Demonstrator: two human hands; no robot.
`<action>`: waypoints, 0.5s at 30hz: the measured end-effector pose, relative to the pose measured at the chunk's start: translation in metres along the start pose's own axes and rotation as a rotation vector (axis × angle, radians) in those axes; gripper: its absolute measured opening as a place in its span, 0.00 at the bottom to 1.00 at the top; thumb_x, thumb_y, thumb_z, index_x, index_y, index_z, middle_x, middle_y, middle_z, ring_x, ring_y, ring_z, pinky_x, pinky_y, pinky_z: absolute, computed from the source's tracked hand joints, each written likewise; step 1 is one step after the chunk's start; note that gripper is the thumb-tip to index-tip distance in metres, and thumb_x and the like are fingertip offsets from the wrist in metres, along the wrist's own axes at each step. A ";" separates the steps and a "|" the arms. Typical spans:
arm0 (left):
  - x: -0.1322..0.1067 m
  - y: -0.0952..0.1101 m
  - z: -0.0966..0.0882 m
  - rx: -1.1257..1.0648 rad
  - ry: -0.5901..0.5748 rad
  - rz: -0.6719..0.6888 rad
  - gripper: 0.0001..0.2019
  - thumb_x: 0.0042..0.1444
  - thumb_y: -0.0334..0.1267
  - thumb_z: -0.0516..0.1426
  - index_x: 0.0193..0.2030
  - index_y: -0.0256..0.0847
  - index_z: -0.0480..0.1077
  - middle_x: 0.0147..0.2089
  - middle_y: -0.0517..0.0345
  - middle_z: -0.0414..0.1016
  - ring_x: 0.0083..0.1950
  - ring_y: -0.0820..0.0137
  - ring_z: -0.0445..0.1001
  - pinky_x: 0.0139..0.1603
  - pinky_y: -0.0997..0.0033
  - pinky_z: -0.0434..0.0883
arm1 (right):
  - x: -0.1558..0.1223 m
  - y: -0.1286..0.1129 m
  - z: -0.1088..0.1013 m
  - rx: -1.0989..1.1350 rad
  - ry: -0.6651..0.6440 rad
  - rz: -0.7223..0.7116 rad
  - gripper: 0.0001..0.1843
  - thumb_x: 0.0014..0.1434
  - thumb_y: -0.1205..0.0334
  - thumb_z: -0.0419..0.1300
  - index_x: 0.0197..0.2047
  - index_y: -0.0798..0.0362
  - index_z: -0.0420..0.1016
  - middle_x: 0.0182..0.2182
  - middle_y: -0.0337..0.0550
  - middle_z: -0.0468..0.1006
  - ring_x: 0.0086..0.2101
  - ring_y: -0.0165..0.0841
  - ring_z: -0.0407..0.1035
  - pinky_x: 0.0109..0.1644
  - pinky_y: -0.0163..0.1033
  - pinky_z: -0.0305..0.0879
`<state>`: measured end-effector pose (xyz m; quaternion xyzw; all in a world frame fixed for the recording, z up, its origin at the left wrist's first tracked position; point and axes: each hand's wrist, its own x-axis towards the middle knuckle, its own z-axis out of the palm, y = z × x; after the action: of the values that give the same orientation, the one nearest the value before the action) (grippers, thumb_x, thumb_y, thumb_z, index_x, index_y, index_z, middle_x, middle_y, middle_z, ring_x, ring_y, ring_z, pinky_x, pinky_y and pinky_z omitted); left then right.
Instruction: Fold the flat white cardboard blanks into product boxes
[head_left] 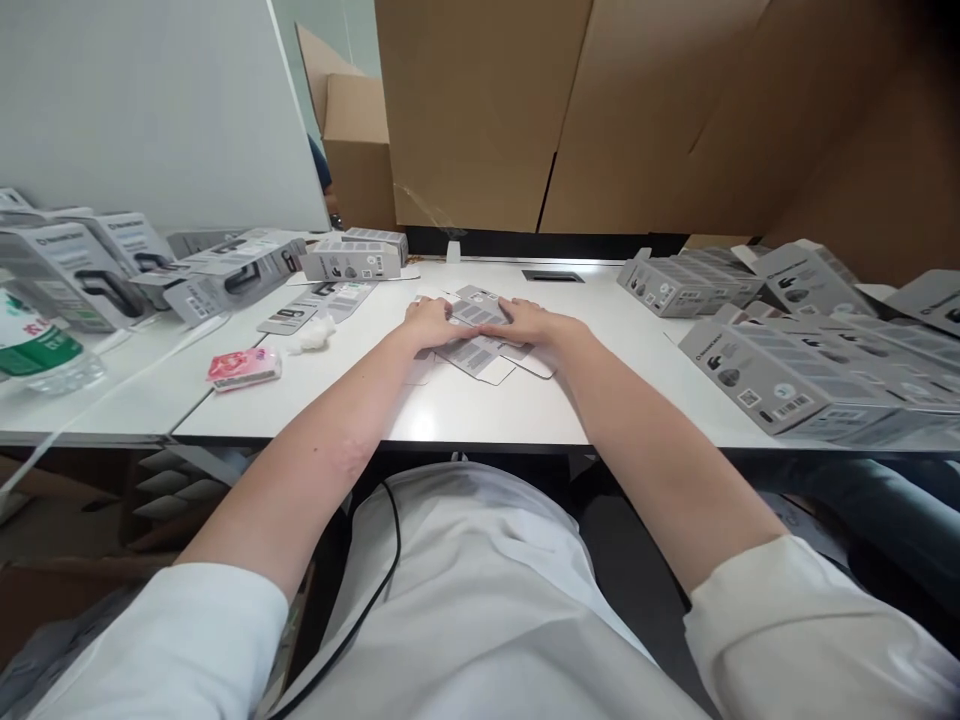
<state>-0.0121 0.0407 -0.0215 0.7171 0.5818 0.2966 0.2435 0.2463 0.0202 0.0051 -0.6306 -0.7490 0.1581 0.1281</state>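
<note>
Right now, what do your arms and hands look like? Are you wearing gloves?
No gloves: my left hand and right hand are bare, and I see no watch on either wrist. My left sleeve and right sleeve are white, short and loose, matching my white shirt. A thin black cable runs down its front.

Two grips (431, 322) (526, 322), one bottle (37, 345), one pink packet (243, 368), one white wad (313, 336), one black cord (398, 545)

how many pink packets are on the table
1: the pink packet lies on the white table, between the plastic bottle and the left hand, near a crumpled white scrap. Others could be hidden behind the cartons.
</note>
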 end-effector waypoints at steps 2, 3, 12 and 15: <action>0.004 -0.005 0.001 -0.040 -0.001 0.029 0.44 0.31 0.62 0.90 0.52 0.44 0.84 0.71 0.27 0.79 0.84 0.15 0.62 0.83 0.26 0.64 | -0.005 0.005 -0.002 0.031 -0.034 -0.011 0.73 0.55 0.14 0.80 0.92 0.38 0.66 0.89 0.58 0.66 0.86 0.72 0.59 0.88 0.77 0.62; 0.005 -0.008 0.001 -0.068 -0.001 0.032 0.44 0.29 0.61 0.90 0.51 0.45 0.84 0.70 0.28 0.80 0.84 0.15 0.62 0.83 0.26 0.64 | -0.006 0.007 -0.005 0.039 -0.042 -0.012 0.76 0.53 0.15 0.81 0.93 0.38 0.63 0.90 0.58 0.65 0.86 0.72 0.58 0.88 0.78 0.61; -0.011 0.003 -0.006 0.072 -0.023 -0.005 0.63 0.39 0.74 0.84 0.78 0.43 0.78 0.84 0.22 0.73 0.86 0.18 0.65 0.85 0.27 0.63 | -0.008 0.002 -0.008 0.141 -0.044 0.037 0.86 0.52 0.32 0.90 0.99 0.35 0.47 0.92 0.63 0.53 0.86 0.73 0.58 0.86 0.80 0.64; -0.013 0.005 -0.007 0.095 -0.012 -0.045 0.69 0.42 0.72 0.83 0.87 0.44 0.70 0.89 0.22 0.68 0.90 0.21 0.63 0.87 0.29 0.63 | 0.001 0.007 0.000 0.237 0.019 -0.011 0.88 0.48 0.37 0.94 0.99 0.35 0.50 0.91 0.63 0.53 0.84 0.74 0.59 0.87 0.79 0.64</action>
<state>-0.0150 0.0267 -0.0149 0.7163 0.6098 0.2588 0.2192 0.2529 0.0226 0.0023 -0.6081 -0.7273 0.2389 0.2099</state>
